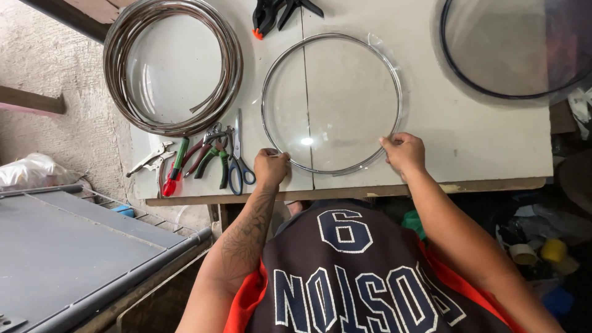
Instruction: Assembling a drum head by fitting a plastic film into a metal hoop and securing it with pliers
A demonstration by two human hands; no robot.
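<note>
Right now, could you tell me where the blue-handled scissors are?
The scissors lie near the table's front edge, just left of the left hand, beside the pliers.

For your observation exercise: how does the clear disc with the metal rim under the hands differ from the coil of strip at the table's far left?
The clear disc is a single hoop; the coil is many brown loops with a loose end. Both the left hand and right hand grip the disc's near rim; the coil lies untouched. Both are round and flat on the table.
</note>
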